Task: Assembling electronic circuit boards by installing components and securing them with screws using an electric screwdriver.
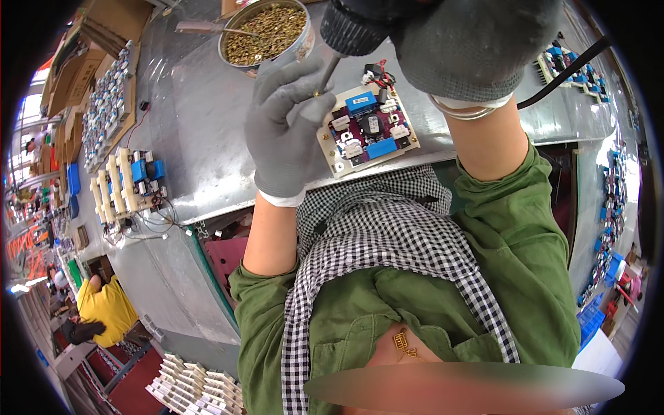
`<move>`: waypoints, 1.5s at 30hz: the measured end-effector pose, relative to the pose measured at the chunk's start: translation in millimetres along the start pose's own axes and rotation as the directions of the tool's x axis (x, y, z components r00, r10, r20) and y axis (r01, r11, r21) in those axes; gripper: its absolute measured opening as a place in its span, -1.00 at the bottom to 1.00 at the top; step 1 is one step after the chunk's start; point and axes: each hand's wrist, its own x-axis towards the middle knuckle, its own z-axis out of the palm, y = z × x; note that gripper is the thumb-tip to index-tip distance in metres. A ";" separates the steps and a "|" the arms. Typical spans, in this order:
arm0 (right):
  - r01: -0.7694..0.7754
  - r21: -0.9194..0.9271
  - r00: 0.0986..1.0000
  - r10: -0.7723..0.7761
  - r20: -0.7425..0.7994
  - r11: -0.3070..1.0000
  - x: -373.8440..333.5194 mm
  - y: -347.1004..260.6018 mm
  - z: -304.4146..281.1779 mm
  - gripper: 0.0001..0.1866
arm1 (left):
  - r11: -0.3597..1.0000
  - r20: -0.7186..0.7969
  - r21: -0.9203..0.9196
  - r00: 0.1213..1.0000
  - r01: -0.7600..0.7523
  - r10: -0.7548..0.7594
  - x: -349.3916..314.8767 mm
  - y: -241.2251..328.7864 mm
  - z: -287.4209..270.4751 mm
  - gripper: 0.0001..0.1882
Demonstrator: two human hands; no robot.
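My right hand (477,52), in a dark grey glove, grips a black power screwdriver (354,29) at the top of the view. Its metal bit slants down to the fingertips of my left hand (283,131). That hand, in a lighter grey glove, pinches a small brass-coloured screw (317,93) at the bit's tip. Just right of my left hand, a circuit board on a cream base plate (330,153) lies on the metal table. It carries blue blocks (361,103), a round black coil (372,125) and white connectors. Red and black wires (379,75) stick out at its far edge.
A round tub (305,47) full of brass-coloured screws stands beyond my left hand. Stacked cream-based boards (131,183) with loose wires sit at the left, more boards (574,69) at the far right. A black cable (567,72) runs past my right wrist. Someone in yellow (107,311) is lower left.
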 end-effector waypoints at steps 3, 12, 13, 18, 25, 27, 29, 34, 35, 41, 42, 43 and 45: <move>-0.014 -0.048 1.000 0.013 -0.026 0.999 -2.0 -2.7 -18.6 -0.62 | 0.958 0.053 0.164 0.972 -0.235 0.230 -6.2 -3.9 18.0 -0.05; -0.174 -0.200 0.942 0.105 -0.317 0.964 -21.6 20.5 -39.8 -0.50 | 0.764 0.293 0.601 0.954 -0.236 0.064 -38.7 -5.7 34.3 0.23; -0.074 -0.160 0.957 0.025 -0.288 0.984 -24.5 27.9 -40.4 -0.46 | 0.767 0.301 0.594 0.951 -0.241 0.066 -37.0 -5.7 34.5 0.21; 0.325 -0.787 0.940 -0.272 0.206 0.525 -25.4 41.9 -54.5 -0.32 | 0.742 0.323 0.587 0.934 -0.324 0.152 -38.1 -13.1 37.6 0.23; 0.117 0.045 0.993 -0.116 -0.022 0.992 -33.3 35.7 -42.3 -0.14 | 0.730 0.277 0.593 0.937 -0.340 0.211 -36.0 -13.1 41.3 0.21; 0.000 -0.048 1.000 -0.001 -0.027 0.999 -30.0 36.4 -38.4 -0.16 | 0.725 0.258 0.595 0.936 -0.348 0.238 -34.3 -15.4 41.1 0.21; 0.081 -0.101 0.996 -0.084 -0.021 0.992 -29.9 40.3 -33.1 -0.18 | 0.732 0.257 0.607 0.948 -0.310 0.188 -37.7 -13.1 40.1 0.20; -0.013 -0.277 0.992 -0.023 -0.124 0.961 -31.4 38.5 -29.7 -0.30 | 0.736 0.295 0.591 0.938 -0.330 0.183 -34.4 -7.1 22.7 0.09; -0.112 -0.211 0.981 0.075 -0.178 0.971 -26.8 29.7 -24.9 -0.42 | 0.959 0.037 0.280 0.999 -0.043 0.034 -36.7 -12.7 15.1 -0.04; -0.178 -0.115 0.956 0.144 -0.256 0.977 -7.9 4.6 -10.9 -0.80 | 0.767 -0.046 0.629 0.991 0.125 -0.123 -42.0 -51.7 -45.9 -0.62; -0.176 -0.115 0.959 0.144 -0.245 0.978 -7.4 5.7 -8.1 -0.80 | 0.683 0.032 0.729 0.995 0.041 -0.094 -41.2 -49.0 -41.7 -0.72; -0.165 -0.053 0.967 0.151 -0.203 0.985 -6.6 6.4 -4.3 -0.79 | 0.638 0.042 0.770 0.999 -0.021 -0.018 -39.4 -44.4 -38.0 -0.82; -0.195 0.039 0.966 0.199 -0.163 0.980 -6.4 4.8 8.5 -0.72 | 0.801 -0.112 0.568 0.982 0.190 -0.154 -42.7 -40.3 -31.7 -0.83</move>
